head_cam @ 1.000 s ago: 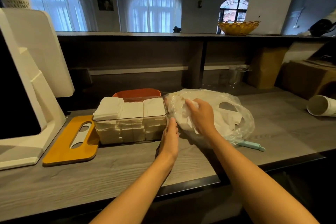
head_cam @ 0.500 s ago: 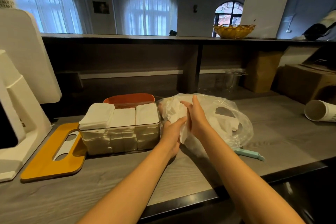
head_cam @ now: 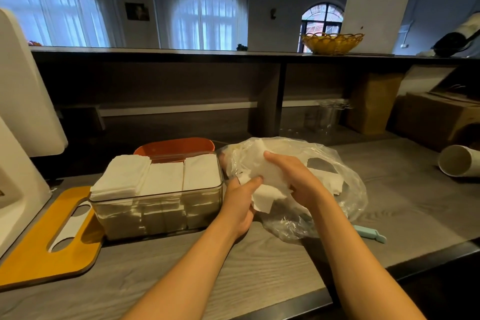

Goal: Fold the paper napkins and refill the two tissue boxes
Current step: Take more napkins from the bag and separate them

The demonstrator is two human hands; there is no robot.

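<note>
While both my hands grip one napkin [head_cam: 262, 176] above the plastic bag [head_cam: 335, 184], left fingers [head_cam: 253, 182] pinching, right hand [head_cam: 293, 176] curled over it, the clear box [head_cam: 158, 205] waits just left, nearer my left hand [head_cam: 239, 205].

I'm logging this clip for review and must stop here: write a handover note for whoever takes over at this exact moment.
Left hand: pinches the lower edge of a napkin at the bag's mouth.
Right hand: grips the same napkin from above.
Bag: on the counter, right of the clear box, more napkins inside.
Clear box: three rows of folded napkins up to its rim, the left row stacked higher; its lid lies flat to the left.
Orange box: behind the clear one, contents hidden.
Done: clear box looks full.
Left: fold this napkin, fill the orange box, put the lid back on.
</note>
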